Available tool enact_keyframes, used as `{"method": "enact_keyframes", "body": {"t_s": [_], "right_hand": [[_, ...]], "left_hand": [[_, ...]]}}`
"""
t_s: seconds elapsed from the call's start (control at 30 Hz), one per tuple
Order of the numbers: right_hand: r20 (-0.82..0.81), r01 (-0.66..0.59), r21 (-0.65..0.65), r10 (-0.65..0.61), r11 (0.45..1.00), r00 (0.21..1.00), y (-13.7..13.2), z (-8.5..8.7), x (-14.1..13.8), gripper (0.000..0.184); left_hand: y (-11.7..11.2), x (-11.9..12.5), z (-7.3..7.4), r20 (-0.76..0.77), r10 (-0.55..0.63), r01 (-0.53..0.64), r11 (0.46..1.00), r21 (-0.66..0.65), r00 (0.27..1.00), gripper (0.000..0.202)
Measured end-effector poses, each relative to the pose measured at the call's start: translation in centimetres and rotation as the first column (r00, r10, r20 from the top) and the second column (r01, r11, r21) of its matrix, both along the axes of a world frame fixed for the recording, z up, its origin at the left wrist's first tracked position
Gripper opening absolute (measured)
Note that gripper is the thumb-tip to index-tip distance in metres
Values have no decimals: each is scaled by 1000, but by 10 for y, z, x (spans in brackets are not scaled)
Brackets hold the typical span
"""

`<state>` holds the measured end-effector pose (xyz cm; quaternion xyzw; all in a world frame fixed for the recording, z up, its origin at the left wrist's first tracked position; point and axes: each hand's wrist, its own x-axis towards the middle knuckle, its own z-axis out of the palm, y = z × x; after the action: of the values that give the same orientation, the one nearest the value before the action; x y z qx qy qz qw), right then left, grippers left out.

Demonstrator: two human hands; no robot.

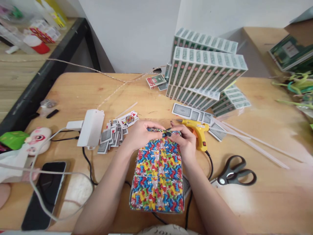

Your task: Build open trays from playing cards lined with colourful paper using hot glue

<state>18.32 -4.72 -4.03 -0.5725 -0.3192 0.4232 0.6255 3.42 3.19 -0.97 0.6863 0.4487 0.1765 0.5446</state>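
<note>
A flat panel of joined playing cards with a bright multicoloured pattern [157,178] lies in front of me on the wooden table [269,182]. My left hand [140,133] and my right hand [184,140] both pinch its far edge, fingertips meeting at the top middle. A yellow hot glue gun [199,130] lies just right of my right hand. A loose heap of playing cards [114,132] sits left of my left hand.
Stacks of boxed card decks [205,75] stand at the back, with grey-backed cards [193,114] spread before them. Black scissors [236,174] and clear glue sticks [256,143] lie at the right. A white power adapter [91,127], cables and a phone [44,192] are at the left.
</note>
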Motion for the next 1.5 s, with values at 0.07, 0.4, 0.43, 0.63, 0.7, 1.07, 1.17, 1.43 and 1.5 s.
{"method": "enact_keyframes", "body": {"t_s": [0.07, 0.4, 0.43, 0.63, 0.7, 1.07, 1.17, 1.43, 1.5], "right_hand": [[11, 1, -15, -1, 1000, 1000, -2, 0, 0, 9], [-27, -162, -158, 160, 974, 987, -17, 16, 15, 18], [-39, -176, -162, 171, 971, 984, -17, 17, 19, 19], [40, -211, -232, 226, 949, 973, -8, 22, 35, 21], [78, -227, -248, 254, 942, 964, -6, 23, 37, 21], [210, -275, -352, 362, 895, 908, 4, 38, 38, 27], [176, -326, -384, 415, 864, 893, 8, 41, 43, 25], [27, -388, -428, 441, 816, 897, 11, 37, 53, 21], [122, -355, -456, 452, 816, 884, 12, 41, 50, 19]], "left_hand": [[0, 0, 1, -7, -4, 4, 1000, 1, 1000, 21], [-1, 1, 1, -27, -14, 13, 1000, -18, 1000, 20], [-1, 1, 0, -28, -14, 14, 1000, -19, 1000, 20], [-1, 0, 0, -36, -13, 13, 1000, -5, 999, 20], [0, -1, 0, -29, -15, 15, 1000, -2, 999, 19], [0, -1, -2, -53, 2, -3, 1000, -13, 999, 19], [0, -1, -2, -47, 1, -2, 1000, -11, 999, 20], [-1, -1, -2, -41, -1, 1, 1000, 0, 999, 20], [-1, -1, -1, -51, 2, -3, 1000, -8, 999, 20]]}}
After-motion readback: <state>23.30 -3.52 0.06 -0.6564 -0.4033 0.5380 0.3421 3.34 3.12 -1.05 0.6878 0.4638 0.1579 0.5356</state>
